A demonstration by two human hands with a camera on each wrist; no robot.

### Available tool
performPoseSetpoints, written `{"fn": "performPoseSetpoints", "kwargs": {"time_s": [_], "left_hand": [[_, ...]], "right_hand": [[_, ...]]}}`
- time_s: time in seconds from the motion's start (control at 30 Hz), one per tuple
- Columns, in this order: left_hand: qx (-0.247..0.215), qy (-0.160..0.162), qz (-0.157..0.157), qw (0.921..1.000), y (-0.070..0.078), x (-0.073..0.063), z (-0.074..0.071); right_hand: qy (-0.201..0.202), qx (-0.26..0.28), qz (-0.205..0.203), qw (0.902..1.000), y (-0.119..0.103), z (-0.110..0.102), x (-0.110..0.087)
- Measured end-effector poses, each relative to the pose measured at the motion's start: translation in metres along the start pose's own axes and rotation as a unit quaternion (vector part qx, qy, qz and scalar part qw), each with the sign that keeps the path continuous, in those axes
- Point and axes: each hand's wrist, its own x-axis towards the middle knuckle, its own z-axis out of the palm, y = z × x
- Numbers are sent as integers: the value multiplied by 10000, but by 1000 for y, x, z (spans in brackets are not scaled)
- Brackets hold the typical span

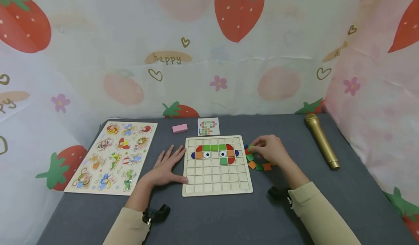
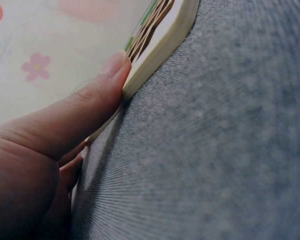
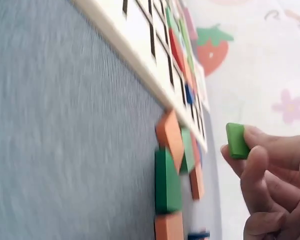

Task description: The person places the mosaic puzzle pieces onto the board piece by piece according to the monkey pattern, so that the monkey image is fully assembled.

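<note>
the right hand (image 1: 271, 149) pinches a green tile (image 3: 237, 141) right of the grid board (image 1: 208, 179), which the spread left hand (image 1: 166, 169) touches.

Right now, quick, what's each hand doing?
Left hand: open, touching the edge of the board.
Right hand: closed, pinching a green block.

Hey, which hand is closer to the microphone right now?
Right. The right hand, pinching a green block, is just left of the microphone; the left hand is farther left, touching the board's far side.
</note>
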Motion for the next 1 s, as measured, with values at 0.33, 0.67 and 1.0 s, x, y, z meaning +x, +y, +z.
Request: {"fn": "performPoseSetpoints", "kwargs": {"time_s": [0.33,0.67,1.0], "left_hand": [[-33,-40,39,10000,4,0,-2],[-52,-24,-3,10000,2,0,-2],[-22,-3,-4,10000,-2,1,-1]], "right_hand": [[-311,146,-536,9980,-32,25,-10],[-452,231,-752,9959,-65,53,-2],[-615,66,-632,9961,-77,87,20]]}}
